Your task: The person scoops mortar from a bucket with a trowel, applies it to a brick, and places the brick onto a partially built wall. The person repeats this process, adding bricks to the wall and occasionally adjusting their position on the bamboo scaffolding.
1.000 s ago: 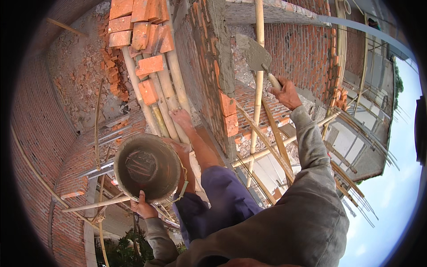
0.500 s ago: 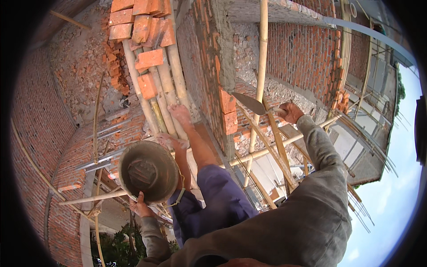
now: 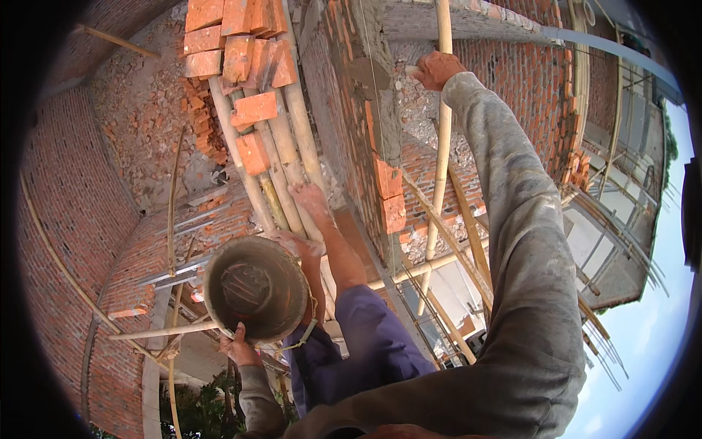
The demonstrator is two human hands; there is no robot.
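Just beyond my left hand (image 3: 241,347) is the grey bucket (image 3: 256,289), its rim clamped in my grip; well apart, my right hand (image 3: 439,70) is closed around the trowel (image 3: 373,73), whose blade lies left of it, over the mortared wall (image 3: 390,143).

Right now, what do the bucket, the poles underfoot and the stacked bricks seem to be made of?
Bucket: perhaps rubber or plastic; dull grey residue hides much of its surface.
Poles: probably bamboo; long, round, pale, smooth-looking.
Bricks: likely fired clay, matt orange with uneven faces.
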